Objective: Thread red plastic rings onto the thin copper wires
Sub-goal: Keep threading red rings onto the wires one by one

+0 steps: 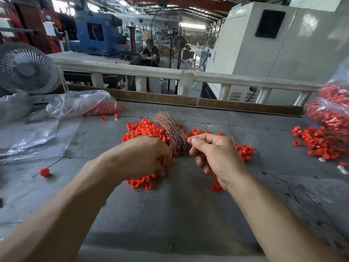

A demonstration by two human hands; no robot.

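Note:
A bundle of thin copper wires (172,129) lies on the grey table among a heap of red plastic rings (146,129). My left hand (146,157) rests palm down on the rings at the bundle's near end, fingers curled over the pile; what they hold is hidden. My right hand (213,154) hovers just right of the bundle, thumb and forefinger pinched together at the wires' edge, seemingly on a single thin wire. More red rings (245,151) lie under and behind that hand.
A second pile of rings (319,142) and a full clear bag (332,108) sit at the right. Another bag with rings (85,104) lies at back left beside a white fan (26,69). One ring on a wire (44,172) lies at the left. A railing borders the table's far edge.

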